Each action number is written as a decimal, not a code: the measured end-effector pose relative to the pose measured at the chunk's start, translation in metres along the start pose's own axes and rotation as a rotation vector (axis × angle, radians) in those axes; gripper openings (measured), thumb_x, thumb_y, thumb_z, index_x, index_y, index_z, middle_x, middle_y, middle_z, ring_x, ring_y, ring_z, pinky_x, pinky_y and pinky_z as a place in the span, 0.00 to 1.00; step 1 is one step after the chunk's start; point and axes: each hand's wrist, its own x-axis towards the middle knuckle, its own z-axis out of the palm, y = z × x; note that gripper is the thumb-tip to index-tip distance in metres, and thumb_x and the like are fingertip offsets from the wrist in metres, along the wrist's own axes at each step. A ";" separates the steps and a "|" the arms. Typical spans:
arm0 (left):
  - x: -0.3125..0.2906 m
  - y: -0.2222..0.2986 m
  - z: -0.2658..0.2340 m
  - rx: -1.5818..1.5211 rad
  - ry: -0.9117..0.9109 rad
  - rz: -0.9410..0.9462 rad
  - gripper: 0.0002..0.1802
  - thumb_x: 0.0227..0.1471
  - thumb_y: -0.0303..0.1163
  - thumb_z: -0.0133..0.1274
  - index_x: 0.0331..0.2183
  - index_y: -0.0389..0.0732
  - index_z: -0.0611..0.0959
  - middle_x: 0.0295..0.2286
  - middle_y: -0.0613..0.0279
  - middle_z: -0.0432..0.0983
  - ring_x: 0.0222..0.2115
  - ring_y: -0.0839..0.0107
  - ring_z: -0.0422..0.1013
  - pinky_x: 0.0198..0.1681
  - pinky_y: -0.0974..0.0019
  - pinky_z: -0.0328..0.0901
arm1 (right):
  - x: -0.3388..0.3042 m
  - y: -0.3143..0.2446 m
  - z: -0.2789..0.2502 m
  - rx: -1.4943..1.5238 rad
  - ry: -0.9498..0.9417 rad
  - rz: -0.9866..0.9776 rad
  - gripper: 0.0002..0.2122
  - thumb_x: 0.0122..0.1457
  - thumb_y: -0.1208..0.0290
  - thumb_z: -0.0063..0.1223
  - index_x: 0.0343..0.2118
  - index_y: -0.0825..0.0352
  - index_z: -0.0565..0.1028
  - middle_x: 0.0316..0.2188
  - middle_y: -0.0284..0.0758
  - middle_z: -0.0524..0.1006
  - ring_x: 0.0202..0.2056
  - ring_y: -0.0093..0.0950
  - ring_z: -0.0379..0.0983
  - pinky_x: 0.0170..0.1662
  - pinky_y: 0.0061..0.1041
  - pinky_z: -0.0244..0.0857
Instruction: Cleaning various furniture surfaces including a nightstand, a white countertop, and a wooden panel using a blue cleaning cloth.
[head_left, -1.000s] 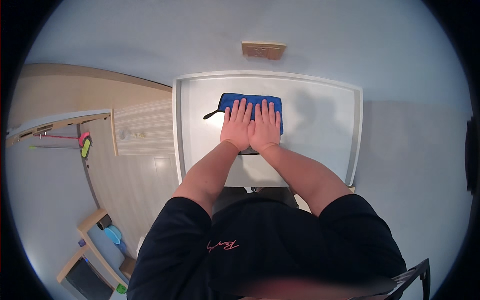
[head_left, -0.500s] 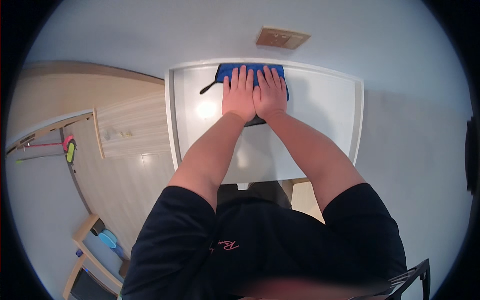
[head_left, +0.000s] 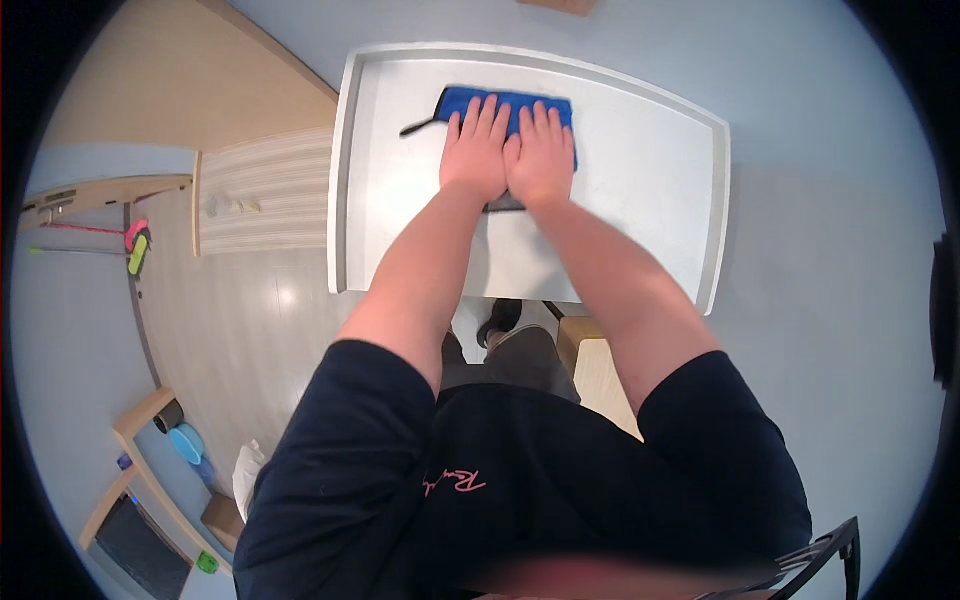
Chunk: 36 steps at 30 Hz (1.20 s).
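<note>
A blue cloth (head_left: pixel 470 101) with a dark grey underside showing at its near end lies on a white table (head_left: pixel 640 190) with a raised rim. A black loop sticks out from its left side. Flat on the cloth rests my left hand (head_left: pixel 474 160), fingers stretched toward the far side. Right beside it my right hand (head_left: pixel 542 163) presses down in the same way, the thumbs meeting in the middle. Both hands are open, palms down, and cover much of the cloth.
The table's raised rim (head_left: pixel 345 170) runs along its left, far and right sides. A light wooden stool or box (head_left: pixel 605 375) stands under the near right. Further left are a broom head (head_left: pixel 138 255), a wooden shelf frame (head_left: pixel 145 410) and a white bag (head_left: pixel 247 470).
Both hands have drawn the cloth from the far rim toward me, leaving a gap behind it. My view has shifted, so the table sits higher in the picture.
</note>
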 end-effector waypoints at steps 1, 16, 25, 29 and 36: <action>-0.013 0.004 -0.001 0.006 -0.018 0.002 0.34 0.69 0.50 0.32 0.71 0.49 0.58 0.72 0.61 0.46 0.73 0.60 0.40 0.74 0.49 0.38 | -0.015 -0.001 -0.002 0.003 0.015 0.006 0.28 0.65 0.58 0.40 0.66 0.65 0.69 0.70 0.42 0.62 0.72 0.42 0.52 0.73 0.46 0.43; -0.044 0.004 -0.008 0.060 -0.117 0.024 0.35 0.69 0.48 0.33 0.71 0.46 0.57 0.72 0.59 0.45 0.73 0.58 0.39 0.74 0.48 0.35 | -0.047 -0.012 -0.007 0.028 -0.170 0.050 0.30 0.64 0.59 0.40 0.69 0.64 0.64 0.73 0.41 0.57 0.74 0.41 0.47 0.74 0.48 0.38; 0.051 -0.021 -0.006 0.029 -0.060 0.103 0.34 0.69 0.49 0.34 0.71 0.47 0.58 0.72 0.59 0.47 0.73 0.59 0.41 0.74 0.48 0.38 | 0.042 -0.004 0.015 0.020 -0.037 0.110 0.28 0.64 0.59 0.41 0.66 0.65 0.68 0.71 0.41 0.60 0.72 0.42 0.51 0.73 0.47 0.41; 0.060 -0.024 -0.001 0.025 -0.035 0.098 0.34 0.69 0.49 0.34 0.71 0.47 0.59 0.72 0.60 0.48 0.73 0.59 0.43 0.74 0.48 0.40 | 0.052 -0.003 0.020 0.033 0.006 0.107 0.27 0.64 0.59 0.41 0.65 0.65 0.69 0.70 0.42 0.62 0.71 0.42 0.53 0.73 0.47 0.42; 0.039 -0.013 0.003 0.089 0.016 0.086 0.34 0.69 0.49 0.33 0.70 0.46 0.60 0.71 0.58 0.50 0.72 0.58 0.44 0.73 0.48 0.41 | 0.036 0.000 0.009 0.040 0.033 0.055 0.27 0.64 0.60 0.42 0.64 0.66 0.70 0.69 0.43 0.64 0.70 0.42 0.55 0.72 0.47 0.44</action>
